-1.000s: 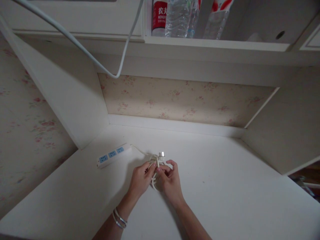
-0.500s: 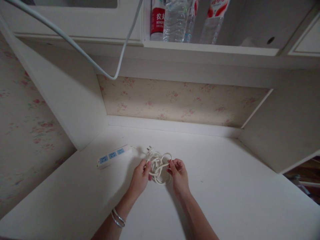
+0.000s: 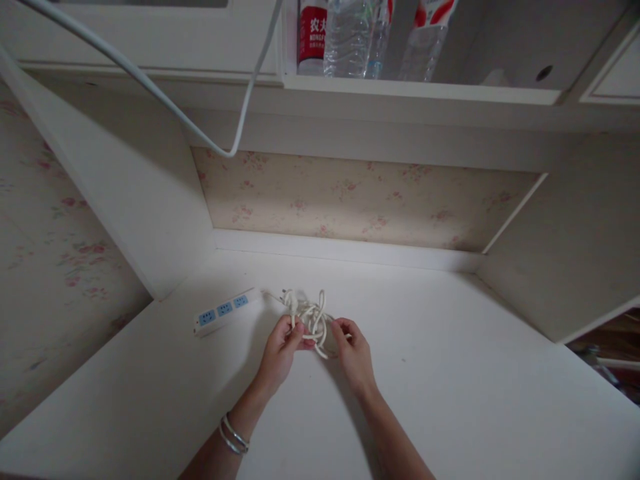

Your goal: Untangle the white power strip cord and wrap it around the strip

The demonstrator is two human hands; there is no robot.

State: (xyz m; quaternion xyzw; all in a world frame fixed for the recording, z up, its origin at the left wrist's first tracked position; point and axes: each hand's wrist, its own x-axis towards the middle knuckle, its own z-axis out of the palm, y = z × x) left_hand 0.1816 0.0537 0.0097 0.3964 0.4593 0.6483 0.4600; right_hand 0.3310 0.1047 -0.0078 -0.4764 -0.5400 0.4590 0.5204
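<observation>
A tangled white power cord lies bunched between my hands, its loops overlapping. My left hand is closed round part of the cord just below its plug, with the thumb on top. On the other side of the tangle, my right hand has its fingers curled in a pinch on the cord's right part, which they mostly hide. The cord runs left to a white power strip with blue socket faces, lying on the white desktop.
A pale bent cable or tube hangs in front at upper left. Above the desk, a shelf holds several plastic bottles. Side panels flank the desk, and a low ledge runs along its back.
The plug has shifted left and tipped over toward my left hand. Cord loops have moved, one now standing up in the middle. Both hands stay in nearly the same place.
</observation>
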